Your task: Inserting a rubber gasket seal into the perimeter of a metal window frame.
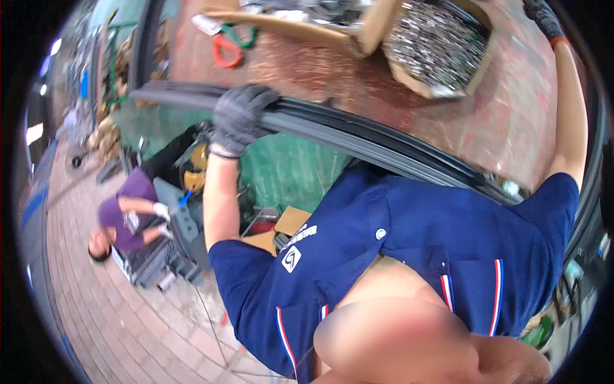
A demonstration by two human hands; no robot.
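My left hand, in a grey knitted work glove, is closed over the near bar of a dark grey metal frame. This bar has long grooves and runs slantwise across the front edge of a worn reddish table, close to my chest. Other dark bars rise at the far left and along the right rim. My right arm stretches far out to the upper right. There my gloved right hand is beside the dark right edge, its fingers cut off by the picture's rim, so its grip does not show.
On the table are a cardboard box of small shiny metal parts, another box of metal pieces, and scissors with red and green handles. At left, a co-worker in purple with white gloves handles grey parts above a brick floor.
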